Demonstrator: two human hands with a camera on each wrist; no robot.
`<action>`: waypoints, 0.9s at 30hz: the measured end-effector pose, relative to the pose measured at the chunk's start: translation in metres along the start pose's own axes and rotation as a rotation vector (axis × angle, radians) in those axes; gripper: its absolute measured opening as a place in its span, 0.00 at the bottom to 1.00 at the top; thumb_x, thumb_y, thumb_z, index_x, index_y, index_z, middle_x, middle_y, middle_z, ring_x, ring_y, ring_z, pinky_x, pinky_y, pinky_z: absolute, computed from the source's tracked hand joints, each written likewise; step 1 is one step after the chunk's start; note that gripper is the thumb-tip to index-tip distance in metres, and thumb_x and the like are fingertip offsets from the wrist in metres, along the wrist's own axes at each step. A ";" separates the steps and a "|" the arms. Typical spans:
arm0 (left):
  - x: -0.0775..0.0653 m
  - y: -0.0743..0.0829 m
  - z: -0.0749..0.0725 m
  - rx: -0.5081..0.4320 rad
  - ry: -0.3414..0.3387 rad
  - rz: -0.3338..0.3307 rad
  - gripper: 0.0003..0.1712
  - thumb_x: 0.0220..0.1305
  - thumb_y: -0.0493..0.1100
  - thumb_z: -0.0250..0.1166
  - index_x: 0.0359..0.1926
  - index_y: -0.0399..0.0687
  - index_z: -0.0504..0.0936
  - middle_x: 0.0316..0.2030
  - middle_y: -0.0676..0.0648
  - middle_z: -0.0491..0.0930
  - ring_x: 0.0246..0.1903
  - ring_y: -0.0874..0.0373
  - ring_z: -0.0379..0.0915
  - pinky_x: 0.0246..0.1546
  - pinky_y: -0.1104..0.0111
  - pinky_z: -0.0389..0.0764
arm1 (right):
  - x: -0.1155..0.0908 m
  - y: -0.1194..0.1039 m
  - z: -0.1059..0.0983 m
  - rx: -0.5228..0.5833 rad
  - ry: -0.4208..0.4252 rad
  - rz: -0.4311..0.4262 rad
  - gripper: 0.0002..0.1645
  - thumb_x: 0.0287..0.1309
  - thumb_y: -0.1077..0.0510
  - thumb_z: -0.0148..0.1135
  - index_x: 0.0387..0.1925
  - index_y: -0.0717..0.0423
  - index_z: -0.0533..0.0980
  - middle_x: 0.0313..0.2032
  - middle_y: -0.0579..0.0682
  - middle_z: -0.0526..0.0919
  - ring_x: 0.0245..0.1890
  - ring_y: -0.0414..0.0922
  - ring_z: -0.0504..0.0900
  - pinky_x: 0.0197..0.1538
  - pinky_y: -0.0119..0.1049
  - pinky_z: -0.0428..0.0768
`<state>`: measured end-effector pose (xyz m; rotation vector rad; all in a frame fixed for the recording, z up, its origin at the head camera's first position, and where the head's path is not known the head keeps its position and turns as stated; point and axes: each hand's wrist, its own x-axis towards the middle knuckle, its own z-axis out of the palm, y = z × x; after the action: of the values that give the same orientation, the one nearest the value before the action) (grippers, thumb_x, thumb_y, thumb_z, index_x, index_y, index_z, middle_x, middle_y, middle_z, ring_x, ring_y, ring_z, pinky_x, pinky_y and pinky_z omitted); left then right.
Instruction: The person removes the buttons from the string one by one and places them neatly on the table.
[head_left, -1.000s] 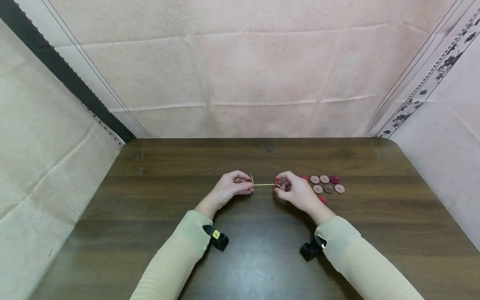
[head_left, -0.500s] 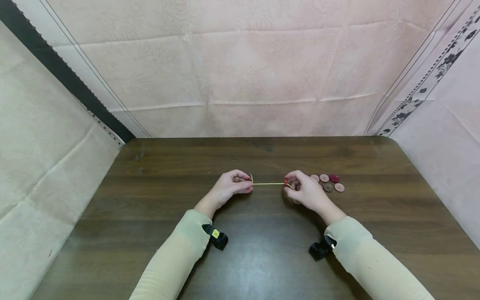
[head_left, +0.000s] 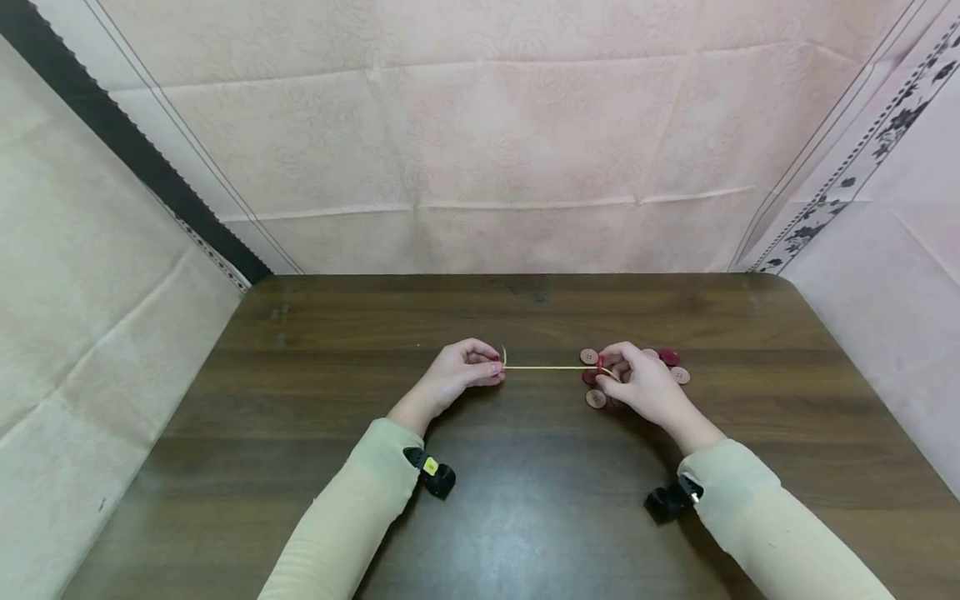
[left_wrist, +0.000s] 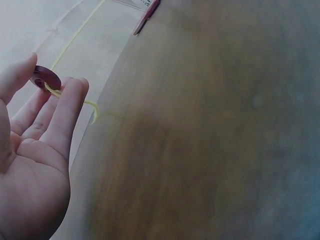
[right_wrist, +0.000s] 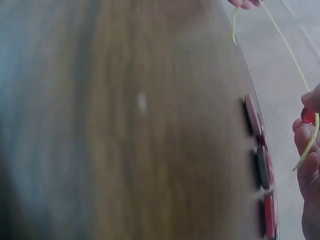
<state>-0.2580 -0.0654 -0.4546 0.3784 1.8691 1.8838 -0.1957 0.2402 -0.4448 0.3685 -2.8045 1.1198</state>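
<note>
A yellow string (head_left: 547,367) stretches taut and level between the two hands, above the wooden table. My left hand (head_left: 459,377) pinches a dark red button (left_wrist: 46,77) between thumb and fingers, with the string running at its holes and a short loose end hanging past the fingers. At the string's other end my right hand (head_left: 652,390) pinches a bright red button (right_wrist: 307,115), and a short string tail falls across its fingers. The right hand is over a group of loose buttons and hides some of them in the head view.
Around the right hand lie a pink button (head_left: 589,357), another pink button (head_left: 596,399), a maroon button (head_left: 668,357) and several more. The brown table (head_left: 337,350) meets a pale cloth backdrop (head_left: 480,167) behind. Black cameras sit on both wrists.
My right hand has moved right with the red button, lengthening the string between the hands. Buttons at its left have come into view. The left hand has stayed almost still, pinching its button.
</note>
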 end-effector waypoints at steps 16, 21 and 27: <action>-0.001 0.000 0.003 -0.010 0.005 0.007 0.15 0.62 0.30 0.60 0.48 0.26 0.70 0.39 0.37 0.79 0.38 0.51 0.80 0.43 0.61 0.79 | -0.017 0.021 -0.019 -0.042 0.059 0.040 0.20 0.54 0.60 0.65 0.49 0.59 0.73 0.39 0.52 0.81 0.32 0.43 0.76 0.34 0.33 0.74; -0.002 0.000 0.002 -0.006 0.004 -0.003 0.17 0.62 0.30 0.61 0.49 0.25 0.70 0.39 0.37 0.78 0.39 0.51 0.80 0.44 0.61 0.78 | -0.020 0.025 -0.022 -0.059 0.078 0.032 0.19 0.54 0.60 0.65 0.47 0.59 0.73 0.35 0.50 0.80 0.31 0.42 0.75 0.33 0.31 0.73; -0.002 0.003 0.003 -0.017 -0.009 -0.003 0.17 0.62 0.30 0.60 0.50 0.24 0.69 0.39 0.39 0.79 0.39 0.51 0.80 0.45 0.60 0.77 | -0.025 0.029 -0.030 -0.058 0.081 0.061 0.20 0.55 0.58 0.65 0.48 0.58 0.72 0.34 0.50 0.79 0.31 0.42 0.74 0.32 0.31 0.72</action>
<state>-0.2549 -0.0640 -0.4509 0.3777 1.8459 1.8922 -0.1789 0.2856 -0.4469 0.2282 -2.7873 1.0371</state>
